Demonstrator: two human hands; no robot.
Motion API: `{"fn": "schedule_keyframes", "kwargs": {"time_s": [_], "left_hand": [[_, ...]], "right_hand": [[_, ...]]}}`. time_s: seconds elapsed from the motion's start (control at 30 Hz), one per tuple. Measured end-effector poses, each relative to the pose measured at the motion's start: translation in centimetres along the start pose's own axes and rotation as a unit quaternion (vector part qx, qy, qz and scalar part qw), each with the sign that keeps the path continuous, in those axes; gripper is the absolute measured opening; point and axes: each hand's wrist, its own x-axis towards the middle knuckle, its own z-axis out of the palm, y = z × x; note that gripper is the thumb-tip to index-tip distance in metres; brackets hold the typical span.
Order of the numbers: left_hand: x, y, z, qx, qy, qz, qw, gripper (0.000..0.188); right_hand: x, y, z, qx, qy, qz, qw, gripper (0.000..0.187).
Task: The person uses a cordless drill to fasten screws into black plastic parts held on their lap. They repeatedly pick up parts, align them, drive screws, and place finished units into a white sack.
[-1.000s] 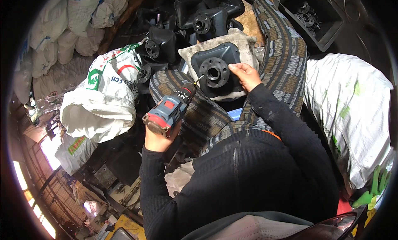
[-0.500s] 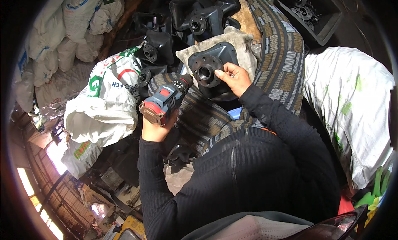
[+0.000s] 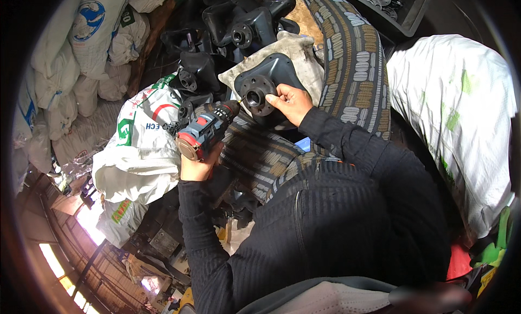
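My left hand (image 3: 198, 165) is wrapped around a blue-and-red cordless drill (image 3: 207, 128). The drill's thin bit reaches the left edge of a round dark flange (image 3: 264, 85) with a central hub and small holes around it. This flange sits on a black, square-mouthed funnel-like housing (image 3: 285, 67), tilted over my lap. On the flange's right side, my right hand (image 3: 294, 105) grips hub and rim between thumb and fingers. A dirty pale cloth pad (image 3: 305, 49) lies beneath the housing, against my patterned trouser leg (image 3: 355, 70).
Several similar black housings (image 3: 239, 26) are piled beyond my lap. A dark bin (image 3: 415, 15) with metal rings stands at far right. White sacks lie on both sides, one with green-and-red print (image 3: 144, 146) and a large one (image 3: 450, 91). Stacked full bags (image 3: 87, 43) stand far left.
The whole view has shifted slightly, so the housing, drill and hands appear a little further left. Both grips stay the same, and the bit remains at the flange edge.
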Motion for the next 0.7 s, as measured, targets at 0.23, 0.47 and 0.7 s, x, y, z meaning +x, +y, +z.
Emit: {"fn": "schedule_keyframes", "kwargs": {"time_s": [0.23, 0.47, 0.7], "left_hand": [[0.5, -1.0, -0.2, -0.021, 0.006, 0.093, 0.995, 0.049], [0.3, -0.1, 0.1, 0.040, -0.016, 0.090, 0.995, 0.051], [1.4, 3.1, -0.7, 0.235, 0.004, 0.191, 0.953, 0.041]], "right_hand": [[-0.3, -0.8, -0.1, 0.008, -0.002, 0.004, 1.000, 0.032], [-0.4, 0.2, 0.0, -0.013, 0.023, -0.014, 1.000, 0.036], [-0.3, 1.1, -0.7, -0.075, 0.034, 0.039, 0.996, 0.043]]}}
